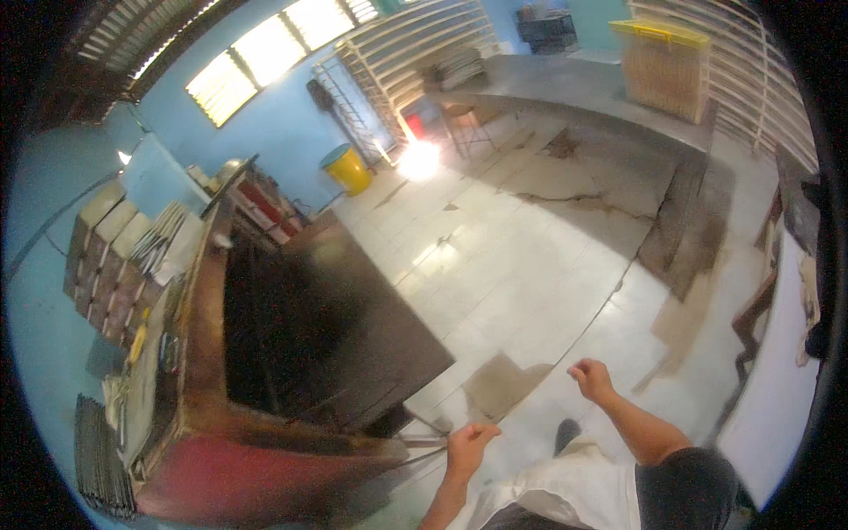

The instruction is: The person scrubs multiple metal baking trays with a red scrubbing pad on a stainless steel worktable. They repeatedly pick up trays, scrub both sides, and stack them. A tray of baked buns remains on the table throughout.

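Observation:
My left hand [468, 449] is held in front of my body with its fingers drawn together, and nothing shows in it. It is nearest to the corner of a large dark cabinet [203, 358] with a red lower panel [238, 473]. Farther right, over the pale tiled floor, my right hand [594, 380] is loosely curled with no object visible in it. A white apron or cloth [574, 486] hangs at my front between the two forearms. One dark shoe [568, 433] shows below.
A dark panel [353, 327] juts from the cabinet. Tiled floor [495, 256] with cracks stretches ahead. A yellow bin [346, 170] stands by the blue wall. Behind it are slatted racks [424, 40], a long grey table [565, 84] and a yellow-lidded box [662, 75]. A white-topped surface [768, 397] borders the right.

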A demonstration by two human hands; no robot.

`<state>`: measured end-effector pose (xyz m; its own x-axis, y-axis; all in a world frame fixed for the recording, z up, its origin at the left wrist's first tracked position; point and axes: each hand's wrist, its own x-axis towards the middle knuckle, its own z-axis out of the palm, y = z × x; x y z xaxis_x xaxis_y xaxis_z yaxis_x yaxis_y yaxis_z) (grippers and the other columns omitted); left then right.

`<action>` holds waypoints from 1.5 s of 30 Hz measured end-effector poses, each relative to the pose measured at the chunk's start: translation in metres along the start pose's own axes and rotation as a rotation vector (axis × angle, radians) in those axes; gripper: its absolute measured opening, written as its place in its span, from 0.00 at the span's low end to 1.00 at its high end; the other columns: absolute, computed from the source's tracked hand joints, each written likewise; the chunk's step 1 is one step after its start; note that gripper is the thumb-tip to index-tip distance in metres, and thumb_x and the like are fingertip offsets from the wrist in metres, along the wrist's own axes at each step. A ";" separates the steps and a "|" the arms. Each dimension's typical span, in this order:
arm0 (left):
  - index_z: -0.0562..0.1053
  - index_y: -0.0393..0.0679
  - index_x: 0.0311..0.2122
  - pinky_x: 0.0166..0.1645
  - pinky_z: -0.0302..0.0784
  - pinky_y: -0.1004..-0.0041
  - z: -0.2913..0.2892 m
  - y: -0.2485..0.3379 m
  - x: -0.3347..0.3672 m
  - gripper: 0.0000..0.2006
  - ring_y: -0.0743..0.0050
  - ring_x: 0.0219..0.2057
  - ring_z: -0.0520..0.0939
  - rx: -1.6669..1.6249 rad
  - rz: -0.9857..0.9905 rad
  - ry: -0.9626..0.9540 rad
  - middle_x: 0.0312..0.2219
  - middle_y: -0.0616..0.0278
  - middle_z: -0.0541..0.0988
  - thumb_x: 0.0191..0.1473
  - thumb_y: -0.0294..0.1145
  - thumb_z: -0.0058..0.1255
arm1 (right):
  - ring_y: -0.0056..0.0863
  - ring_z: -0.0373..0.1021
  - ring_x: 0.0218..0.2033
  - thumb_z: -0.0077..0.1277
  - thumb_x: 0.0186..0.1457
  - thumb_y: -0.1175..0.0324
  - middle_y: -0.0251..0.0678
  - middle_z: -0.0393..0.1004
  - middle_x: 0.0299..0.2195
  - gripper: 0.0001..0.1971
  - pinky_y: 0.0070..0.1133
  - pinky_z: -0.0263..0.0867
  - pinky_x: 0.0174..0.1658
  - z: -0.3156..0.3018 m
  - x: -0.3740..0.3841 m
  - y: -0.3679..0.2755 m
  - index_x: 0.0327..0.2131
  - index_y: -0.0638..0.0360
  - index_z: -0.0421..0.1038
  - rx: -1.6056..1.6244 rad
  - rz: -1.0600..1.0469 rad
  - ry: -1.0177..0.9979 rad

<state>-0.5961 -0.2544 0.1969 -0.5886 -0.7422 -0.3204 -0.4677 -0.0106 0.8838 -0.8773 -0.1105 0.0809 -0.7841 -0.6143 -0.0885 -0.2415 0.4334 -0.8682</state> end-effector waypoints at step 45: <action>0.68 0.56 0.56 0.49 0.75 0.60 0.153 0.170 0.880 0.25 0.57 0.51 0.76 1.063 -0.602 -0.330 0.50 0.62 0.75 0.51 0.33 0.52 | 0.40 0.74 0.41 0.44 0.58 0.51 0.47 0.78 0.36 0.21 0.34 0.69 0.45 -0.183 1.127 0.011 0.37 0.59 0.78 -0.814 0.044 -0.700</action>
<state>-1.2946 -0.8070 0.0126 -0.1633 -0.6034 -0.7806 -0.9251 0.3686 -0.0914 -1.8680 -0.6772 0.0605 -0.3617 -0.7166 -0.5964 -0.7322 0.6143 -0.2940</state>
